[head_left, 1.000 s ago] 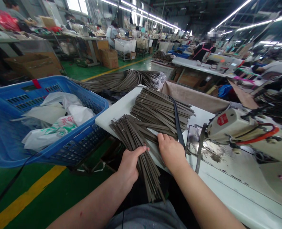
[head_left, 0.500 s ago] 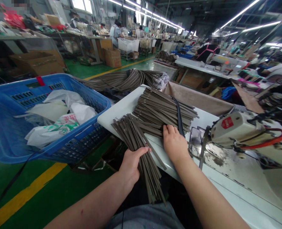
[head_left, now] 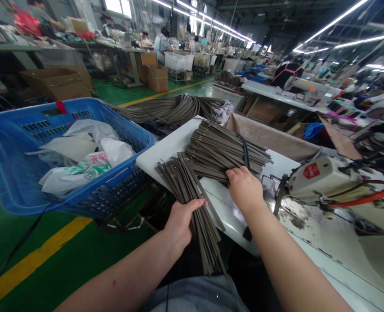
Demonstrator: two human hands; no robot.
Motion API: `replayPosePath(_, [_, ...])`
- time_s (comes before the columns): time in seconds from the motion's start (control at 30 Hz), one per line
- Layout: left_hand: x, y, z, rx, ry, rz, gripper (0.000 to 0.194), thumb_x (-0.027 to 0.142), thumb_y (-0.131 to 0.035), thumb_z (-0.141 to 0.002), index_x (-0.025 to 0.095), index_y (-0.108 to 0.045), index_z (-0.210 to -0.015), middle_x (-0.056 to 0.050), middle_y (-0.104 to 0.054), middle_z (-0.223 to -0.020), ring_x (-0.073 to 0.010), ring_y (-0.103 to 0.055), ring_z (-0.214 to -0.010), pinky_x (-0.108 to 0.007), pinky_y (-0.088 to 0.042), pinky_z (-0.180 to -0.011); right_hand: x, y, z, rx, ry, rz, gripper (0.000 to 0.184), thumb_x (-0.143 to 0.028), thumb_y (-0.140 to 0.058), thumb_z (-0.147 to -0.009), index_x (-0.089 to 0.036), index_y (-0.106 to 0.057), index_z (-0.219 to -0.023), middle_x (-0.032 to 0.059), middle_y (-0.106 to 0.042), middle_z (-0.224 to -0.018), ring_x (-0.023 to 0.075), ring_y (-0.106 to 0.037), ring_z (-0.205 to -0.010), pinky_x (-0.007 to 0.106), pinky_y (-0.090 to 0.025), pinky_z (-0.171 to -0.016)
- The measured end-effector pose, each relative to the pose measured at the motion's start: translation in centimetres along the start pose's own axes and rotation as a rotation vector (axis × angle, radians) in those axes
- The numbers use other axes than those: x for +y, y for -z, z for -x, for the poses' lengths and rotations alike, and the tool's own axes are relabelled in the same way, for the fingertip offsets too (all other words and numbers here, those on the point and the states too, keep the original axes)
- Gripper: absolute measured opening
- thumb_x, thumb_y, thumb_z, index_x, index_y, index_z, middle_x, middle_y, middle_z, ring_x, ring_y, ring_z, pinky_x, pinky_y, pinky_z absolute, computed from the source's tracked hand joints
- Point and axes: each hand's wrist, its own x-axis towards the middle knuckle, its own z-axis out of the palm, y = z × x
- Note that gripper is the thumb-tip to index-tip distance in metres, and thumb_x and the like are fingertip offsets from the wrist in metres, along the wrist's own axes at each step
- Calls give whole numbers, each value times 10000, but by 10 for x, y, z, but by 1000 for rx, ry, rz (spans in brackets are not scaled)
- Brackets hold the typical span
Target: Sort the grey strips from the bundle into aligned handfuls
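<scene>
wrapped firmly about midway along a loose bundle of grey-brown strips (head_left: 201,221), the left hand (head_left: 180,223) has its thumb laid across the top, and the bundle slants over the near edge of the white tabletop (head_left: 167,147), its near ends fanned out past that edge. the right hand (head_left: 246,186) has its fingers curled at the near side of a larger pile of strips (head_left: 221,149), beside a black strap (head_left: 245,151); its fingertips are hidden, so whether they pinch a strip cannot be made out. the strips look thin, flat and springy, each probably light and hard to break, though a handful likely slides and splays at the ends, so the middle seems the best place to take hold, with the thumb pressing down. to the left sits a blue basket (head_left: 114,193) with white plastic bags (head_left: 81,169) inside; to the right stands a sewing machine (head_left: 321,175).
</scene>
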Motion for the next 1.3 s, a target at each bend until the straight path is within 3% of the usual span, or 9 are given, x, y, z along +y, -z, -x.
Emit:
replayPosePath(0.17, [6, -5, 0, -25, 7, 16, 245, 119, -793, -590, 86, -735, -826, -96, -731, -736, -206, -681, -645, -341, -590, -620, 14, 7, -14, -43, -53, -41, 169, -234, -586, -897, -207, -718, -999, 99, -715, -924, 243, -611, -979, 293, -433, -743])
replayPosePath(0.33, [8, -8, -2, -40, 4, 40, 226, 112, -790, -581, 75, -734, -797, -105, -730, -724, -211, -682, -644, -347, -588, -635, 22, 12, -29, -245, -194, -211, 231, -389, -647, -878, -226, -737, -1014, 70, -735, -869, 222, -663, -817, 282, -427, -670])
replayPosePath(0.57, [5, -6, -8, -48, -10, 38, 260, 126, -801, -574, 70, -750, -822, -111, -732, -738, -213, -679, -642, -334, -577, -595, 26, 11, -26, -352, -257, -724, 60, -237, -687, -807, -182, -711, -813, 13, -722, -713, 131, -625, -623, 215, -413, -566])
replayPosePath(0.73, [1, -5, -12, -37, -39, 30, 296, 138, -814, -562, 77, -758, -846, -117, -745, -764, -215, -685, -665, -331, -571, -614, 21, 9, -19, -409, -352, -1108, 43, -207, -628, -826, -165, -636, -820, 19, -704, -721, 90, -560, -506, 190, -343, -434])
replayPosePath(0.97, [-8, -6, -14, -23, -186, -52, 327, 154, -824, -536, 99, -754, -850, -111, -752, -802, -228, -696, -723, -337, -562, -691, 21, 3, -13, -427, -438, -1346, 130, -243, -699, -768, -171, -591, -779, 15, -677, -711, 79, -516, -500, 171, -302, -389])
replayPosePath(1.13, [-14, -4, -18, 19, -234, -147, 280, 176, -821, -554, 110, -743, -814, -106, -746, -797, -235, -691, -725, -326, -545, -659, 21, -3, -9, -393, -414, -1335, 159, -301, -700, -780, -173, -605, -778, 9, -680, -709, 83, -517, -495, 185, -300, -400])
replayPosePath(1.3, [-16, -7, -20, 37, -253, -126, 312, 159, -816, -544, 116, -764, -849, -111, -761, -866, -222, -699, -773, -308, -540, -705, 17, -4, -13, -280, -316, -789, 217, -351, -751, -764, -177, -706, -886, 7, -694, -679, 144, -605, -603, 232, -429, -551])
